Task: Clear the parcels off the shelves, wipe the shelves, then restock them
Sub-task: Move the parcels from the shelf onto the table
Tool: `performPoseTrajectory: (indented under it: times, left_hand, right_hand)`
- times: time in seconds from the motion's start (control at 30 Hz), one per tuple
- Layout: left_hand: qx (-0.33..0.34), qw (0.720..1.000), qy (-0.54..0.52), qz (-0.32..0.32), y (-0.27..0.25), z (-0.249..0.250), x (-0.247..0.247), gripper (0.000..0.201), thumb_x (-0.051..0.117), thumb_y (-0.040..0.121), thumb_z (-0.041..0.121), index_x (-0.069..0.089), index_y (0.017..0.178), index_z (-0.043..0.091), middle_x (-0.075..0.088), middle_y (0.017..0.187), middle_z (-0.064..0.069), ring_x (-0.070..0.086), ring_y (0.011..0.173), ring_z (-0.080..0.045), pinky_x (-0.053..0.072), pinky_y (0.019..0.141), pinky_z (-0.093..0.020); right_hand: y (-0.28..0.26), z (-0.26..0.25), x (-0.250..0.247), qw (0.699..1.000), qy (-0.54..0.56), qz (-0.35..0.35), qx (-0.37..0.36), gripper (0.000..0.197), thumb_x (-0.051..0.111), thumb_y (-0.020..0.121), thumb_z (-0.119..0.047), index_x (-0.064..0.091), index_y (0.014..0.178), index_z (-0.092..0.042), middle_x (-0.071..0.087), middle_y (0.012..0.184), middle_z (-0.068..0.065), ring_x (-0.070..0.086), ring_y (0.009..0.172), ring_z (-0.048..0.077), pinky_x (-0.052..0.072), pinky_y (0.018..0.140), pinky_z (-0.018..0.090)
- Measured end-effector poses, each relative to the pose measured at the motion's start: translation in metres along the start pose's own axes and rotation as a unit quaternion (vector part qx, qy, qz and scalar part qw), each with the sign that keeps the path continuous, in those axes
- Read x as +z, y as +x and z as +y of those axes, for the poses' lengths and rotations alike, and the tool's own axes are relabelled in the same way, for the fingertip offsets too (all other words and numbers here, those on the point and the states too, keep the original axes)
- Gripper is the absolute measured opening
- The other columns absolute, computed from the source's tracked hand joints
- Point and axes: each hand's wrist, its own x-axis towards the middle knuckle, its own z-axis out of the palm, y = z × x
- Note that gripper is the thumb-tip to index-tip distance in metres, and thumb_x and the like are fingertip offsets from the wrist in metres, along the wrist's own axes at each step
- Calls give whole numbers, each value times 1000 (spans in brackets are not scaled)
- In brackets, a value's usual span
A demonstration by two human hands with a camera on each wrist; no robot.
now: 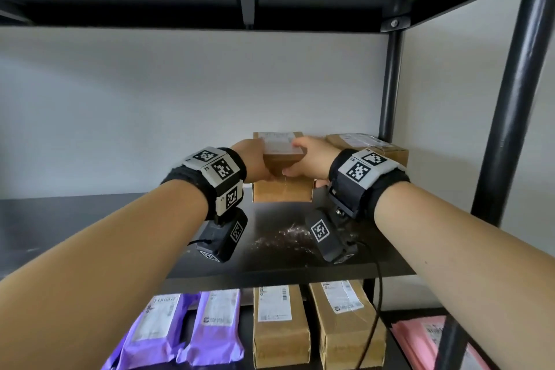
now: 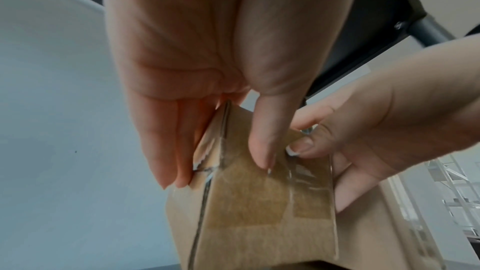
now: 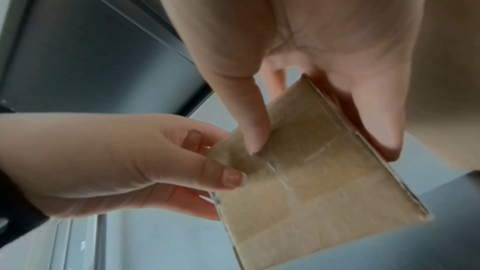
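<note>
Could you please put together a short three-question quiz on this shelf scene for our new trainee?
1. True or false: both hands hold the same cardboard box.
2. Which lies on the lower shelf, at its left end?
A. purple mailers
B. glass jars
C. folded towels
3. Fill in: a second cardboard box sits to the ____ of the held one, by the black post.

Key
1. True: the left hand and the right hand grip it from either side, thumbs on its near face.
2. A
3. right
</note>
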Motion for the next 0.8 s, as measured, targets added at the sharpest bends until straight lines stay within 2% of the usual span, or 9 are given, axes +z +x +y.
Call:
performPoseTrajectory:
  times: [0.07,0.1,0.3,0.43,0.57,0.63,0.67,0.73,0.8]
  left_hand:
    - [-9,1000,-19,21,-17,7,-7,50,65,87,21,44,130,7,56,124,-10,54,106,-20,37,78,-21]
    - [-15,999,-32,33,-26,11,-11,50,63,88,20,42,131,7,55,125,-10,53,105,-20,36,77,-21]
    - [-32,989,-65,128,-83,50,-14,56,63,85,25,37,132,10,56,123,-13,55,107,-27,42,80,-27]
    - [-41,978,-87,186,-126,86,-3,61,59,88,20,29,141,11,57,125,-13,56,110,-29,42,82,-27]
    - [-54,965,-136,216,-167,113,19,72,62,86,20,22,146,15,54,127,-9,56,110,-24,39,81,-22]
    - [-48,958,-183,215,-185,124,31,75,66,81,25,24,144,20,52,126,2,55,108,-14,44,86,-21]
    - [-40,955,-202,215,-194,128,37,79,68,77,29,25,143,23,52,128,4,56,109,-13,48,90,-26]
    - [-31,951,-222,213,-209,133,48,87,66,67,42,24,142,30,53,128,3,57,110,-14,53,90,-35]
    - [-34,955,-214,201,-222,136,57,92,62,63,51,20,143,33,51,130,1,57,110,-15,54,90,-37]
  right_hand:
    - [-13,-4,-4,999,30,11,-29,73,71,82,-22,32,144,-15,49,135,5,52,117,24,48,90,30]
    - [-21,-6,-7,998,43,20,-44,73,71,81,-22,33,143,-16,50,135,4,52,117,23,46,95,32]
    - [-85,4,-23,983,115,78,-118,71,71,81,-21,35,142,-17,51,133,2,50,120,21,42,99,31]
    - [-138,20,-31,969,154,104,-160,71,70,81,-20,34,143,-16,50,136,3,49,121,18,39,92,21]
    - [-186,37,-34,959,185,116,-181,65,68,84,-25,38,141,-16,50,135,-1,45,113,5,34,86,12]
    - [-206,46,-34,955,195,131,-183,55,63,88,-26,42,138,-15,50,134,-1,42,110,0,32,80,0]
    - [-214,51,-32,952,199,141,-185,50,60,91,-24,44,137,-14,50,134,-1,41,111,0,30,76,-6]
    - [-230,60,-28,947,206,156,-192,42,57,93,-19,47,133,-12,50,134,1,41,116,2,26,78,-8]
    - [-243,67,-22,946,208,153,-195,40,56,93,-15,48,131,-12,50,134,2,39,117,2,23,79,-9]
